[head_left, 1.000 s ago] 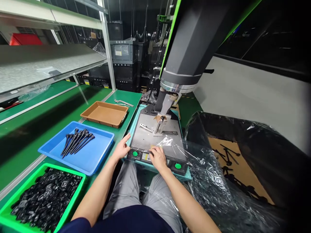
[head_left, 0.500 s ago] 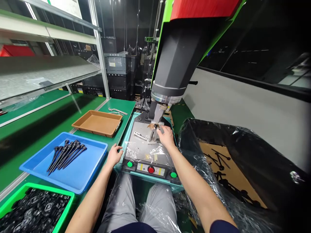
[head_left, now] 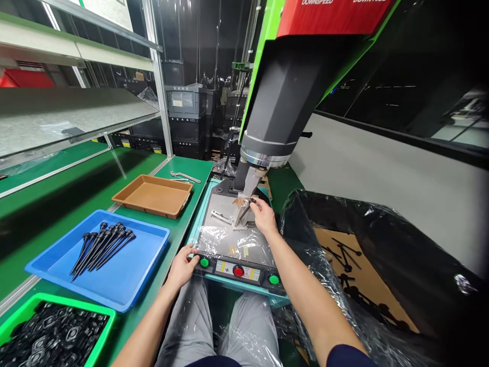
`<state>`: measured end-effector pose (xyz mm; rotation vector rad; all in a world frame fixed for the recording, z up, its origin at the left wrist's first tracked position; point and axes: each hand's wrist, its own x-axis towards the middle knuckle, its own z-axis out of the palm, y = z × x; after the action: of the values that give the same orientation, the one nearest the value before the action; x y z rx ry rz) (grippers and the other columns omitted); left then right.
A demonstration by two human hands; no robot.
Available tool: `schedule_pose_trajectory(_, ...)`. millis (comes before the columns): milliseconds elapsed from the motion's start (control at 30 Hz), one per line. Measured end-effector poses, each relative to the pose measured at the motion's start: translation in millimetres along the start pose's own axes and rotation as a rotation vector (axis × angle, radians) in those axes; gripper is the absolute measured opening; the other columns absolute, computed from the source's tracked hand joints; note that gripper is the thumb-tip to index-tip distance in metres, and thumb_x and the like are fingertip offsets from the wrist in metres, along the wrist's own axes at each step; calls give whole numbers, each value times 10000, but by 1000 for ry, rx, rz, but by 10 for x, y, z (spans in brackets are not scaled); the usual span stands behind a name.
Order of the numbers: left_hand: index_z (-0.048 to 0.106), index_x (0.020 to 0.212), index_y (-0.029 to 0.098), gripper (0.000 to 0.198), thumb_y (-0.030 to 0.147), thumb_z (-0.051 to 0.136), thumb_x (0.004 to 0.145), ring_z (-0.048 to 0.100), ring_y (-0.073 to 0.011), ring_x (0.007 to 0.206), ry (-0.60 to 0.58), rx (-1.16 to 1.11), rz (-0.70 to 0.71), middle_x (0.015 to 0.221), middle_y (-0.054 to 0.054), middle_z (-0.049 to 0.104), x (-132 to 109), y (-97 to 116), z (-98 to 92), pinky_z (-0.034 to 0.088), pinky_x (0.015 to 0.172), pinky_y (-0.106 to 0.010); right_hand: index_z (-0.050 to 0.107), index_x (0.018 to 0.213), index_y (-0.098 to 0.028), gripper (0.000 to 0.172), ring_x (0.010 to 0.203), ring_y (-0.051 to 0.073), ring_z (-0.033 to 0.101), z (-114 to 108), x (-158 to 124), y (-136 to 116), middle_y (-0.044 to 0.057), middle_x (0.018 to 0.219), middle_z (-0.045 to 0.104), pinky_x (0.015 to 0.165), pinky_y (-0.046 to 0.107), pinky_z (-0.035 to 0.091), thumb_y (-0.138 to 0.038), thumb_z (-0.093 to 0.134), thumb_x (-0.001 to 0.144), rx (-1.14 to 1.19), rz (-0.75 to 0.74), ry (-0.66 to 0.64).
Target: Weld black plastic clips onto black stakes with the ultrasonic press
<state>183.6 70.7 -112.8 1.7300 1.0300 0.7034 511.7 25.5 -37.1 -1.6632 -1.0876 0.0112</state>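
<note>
My right hand (head_left: 262,215) reaches onto the grey machine plate (head_left: 225,227) and pinches a small black part (head_left: 251,202) at the fixture right under the press horn (head_left: 248,179). My left hand (head_left: 183,265) rests on the front left corner of the machine, fingers loosely curled and apart beside the left green button (head_left: 204,262), holding nothing. A red button (head_left: 238,270) and a right green button (head_left: 273,279) sit on the front panel.
A blue tray (head_left: 126,270) holds several long black pins (head_left: 100,243); a green bin (head_left: 99,318) of small black parts stands nearer, a brown tray (head_left: 153,193) farther. A plastic-lined cardboard box (head_left: 362,278) with finished black pieces is on the right. Shelving runs along the left.
My right hand went from the front panel up to the fixture under the horn and stays there. My left hand slid back to the machine's front left corner by the green button.
</note>
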Motion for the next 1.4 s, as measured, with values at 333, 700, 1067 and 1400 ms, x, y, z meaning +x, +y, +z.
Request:
schedule_pose_trajectory(333, 714, 957, 215, 198, 305, 589, 834, 604, -239, 1066, -185, -166, 294, 1142, -86, 675, -187, 941, 201, 492, 880, -363, 657, 1075, -228, 267, 1076, 255, 599, -377, -965, -915, 90, 1083, 687, 987, 438, 439, -382, 638, 857, 203, -208, -51)
schedule_pose_trajectory(700, 687, 1046, 216, 242, 326, 565, 869, 626, -206, 878, -213, -121, 411, 994, -65, 698, -425, 1240, 315, 488, 816, -336, 668, 951, -188, 391, 869, 220, 649, -333, -1080, -1099, 68, 871, 717, 863, 395, 483, -504, 744, 735, 883, 273, -67)
schedule_pose_trajectory(1067, 687, 1044, 212, 243, 266, 562, 842, 610, -192, 743, -307, -20, 397, 825, -40, 692, -461, 1204, 169, 468, 691, -294, 636, 891, -203, 412, 659, 144, 603, -161, -1140, -1230, 14, 764, 677, 577, 248, 471, -413, 847, 606, 937, 389, -152)
schedule_pose_trajectory(1400, 713, 868, 229, 172, 166, 588, 768, 596, -197, 718, -216, 454, 356, 783, -33, 690, -534, 1074, -891, 424, 664, -272, 714, 710, -177, 371, 558, 140, 554, 170, -1193, -1124, 81, 737, 681, 448, 244, 437, -522, 815, 618, 866, 547, -530)
